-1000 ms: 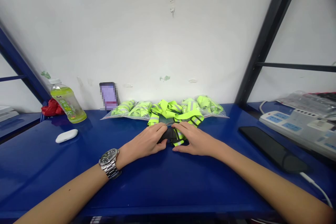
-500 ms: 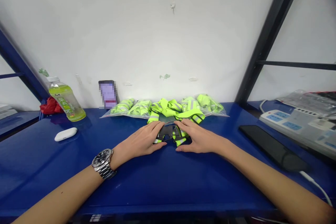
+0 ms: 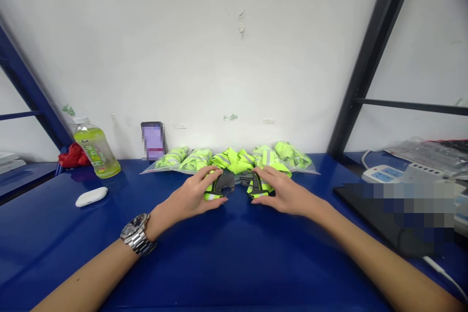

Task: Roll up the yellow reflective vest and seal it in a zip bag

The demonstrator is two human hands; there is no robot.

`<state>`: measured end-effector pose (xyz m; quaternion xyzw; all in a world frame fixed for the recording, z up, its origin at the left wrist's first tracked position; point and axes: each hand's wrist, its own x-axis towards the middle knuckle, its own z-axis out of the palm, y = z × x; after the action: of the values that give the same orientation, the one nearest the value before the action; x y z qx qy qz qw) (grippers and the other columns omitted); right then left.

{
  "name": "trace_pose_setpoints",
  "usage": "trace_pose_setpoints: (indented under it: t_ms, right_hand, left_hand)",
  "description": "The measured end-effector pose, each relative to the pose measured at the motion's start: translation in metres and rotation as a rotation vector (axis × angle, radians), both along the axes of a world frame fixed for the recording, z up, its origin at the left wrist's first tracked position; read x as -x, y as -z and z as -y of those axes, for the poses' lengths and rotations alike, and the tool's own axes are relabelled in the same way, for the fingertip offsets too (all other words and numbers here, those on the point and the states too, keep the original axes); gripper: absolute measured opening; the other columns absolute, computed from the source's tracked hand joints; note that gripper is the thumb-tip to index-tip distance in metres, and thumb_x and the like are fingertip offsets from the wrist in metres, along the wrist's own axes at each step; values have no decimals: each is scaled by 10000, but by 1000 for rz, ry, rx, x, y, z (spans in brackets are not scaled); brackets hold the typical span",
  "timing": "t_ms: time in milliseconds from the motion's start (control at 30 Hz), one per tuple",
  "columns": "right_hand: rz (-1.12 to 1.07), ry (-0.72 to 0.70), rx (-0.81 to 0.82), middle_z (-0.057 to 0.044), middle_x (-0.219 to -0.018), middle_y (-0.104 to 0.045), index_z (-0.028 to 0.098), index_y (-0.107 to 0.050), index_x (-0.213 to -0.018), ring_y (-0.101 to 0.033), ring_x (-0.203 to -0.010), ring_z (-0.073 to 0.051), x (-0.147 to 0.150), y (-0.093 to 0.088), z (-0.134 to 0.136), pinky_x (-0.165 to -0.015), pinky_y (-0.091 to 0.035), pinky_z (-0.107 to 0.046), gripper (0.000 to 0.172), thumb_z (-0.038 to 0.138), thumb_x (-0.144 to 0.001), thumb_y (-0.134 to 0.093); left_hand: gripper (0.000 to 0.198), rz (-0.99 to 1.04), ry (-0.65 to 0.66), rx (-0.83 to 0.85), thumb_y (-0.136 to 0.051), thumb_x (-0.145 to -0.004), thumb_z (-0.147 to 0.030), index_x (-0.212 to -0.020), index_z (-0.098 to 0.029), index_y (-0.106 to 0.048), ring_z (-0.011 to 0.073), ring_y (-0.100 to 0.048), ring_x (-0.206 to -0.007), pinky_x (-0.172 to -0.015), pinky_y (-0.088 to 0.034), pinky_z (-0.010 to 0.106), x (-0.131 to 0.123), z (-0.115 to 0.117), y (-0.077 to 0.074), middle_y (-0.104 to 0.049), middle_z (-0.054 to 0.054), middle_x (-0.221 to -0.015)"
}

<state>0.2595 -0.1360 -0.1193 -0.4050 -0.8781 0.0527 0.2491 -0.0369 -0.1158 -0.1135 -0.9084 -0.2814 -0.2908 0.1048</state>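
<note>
A black side-release buckle on a yellow-green reflective strap [image 3: 234,158] is parted into two halves. My left hand [image 3: 195,192], with a metal wristwatch [image 3: 137,234] on its wrist, pinches the socket half [image 3: 224,183] between thumb and fingers. Opposite it, my right hand [image 3: 283,190] grips the prong half [image 3: 257,184], whose prongs point toward the socket across a small gap. Yellow-green webbing shows around both halves, and the rest of the strap lies bunched behind them. Clear bags of similar reflective straps [image 3: 197,160] lie along the wall.
On the left stand a drink bottle [image 3: 97,148] and a red cloth bundle [image 3: 73,156], with a white earbud case [image 3: 91,197] in front. A phone [image 3: 152,139] leans on the wall. A dark phone [image 3: 376,214] with a white cable and a power strip [image 3: 383,174] lie on the right.
My hands have moved apart, and the two buckle halves, close together before, now show a gap with the prongs exposed. The camera view has tilted slightly upward.
</note>
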Motion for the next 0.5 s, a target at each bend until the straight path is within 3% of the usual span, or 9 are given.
trace_pose_setpoints:
  t_ms: [100,267,500]
  right_hand:
    - [13,-42,13,-148,-1155,-530,200,-366,-1395,-563,-1020,-279,9,-2,5,-856,-504,-442,661,552,-863,-541]
    - [23,-113,10,-143,-1201,-514,217,-351,-1396,-526,-1107,-286,15,-3,9,-900,-490,-437,640,517,-869,-555]
    - [-9,8,71,-159,-1219,-501,188,-363,-1400,-537,-1098,-296,2,-8,6,-888,-496,-419,697,585,-853,-530]
  left_hand:
    - [595,-22,20,32,-593,-872,-420,-1384,-208,-376,265,-630,-1050,-845,-570,385,-6,5,4,-521,175,-1272]
    - [673,-34,26,78,-578,-879,-455,-1437,-228,-277,273,-552,-1193,-977,-509,427,-9,8,3,-496,152,-1339]
    - [751,28,-32,130,-587,-864,-491,-1457,-239,-200,267,-520,-1239,-992,-502,410,-1,7,2,-484,134,-1379]
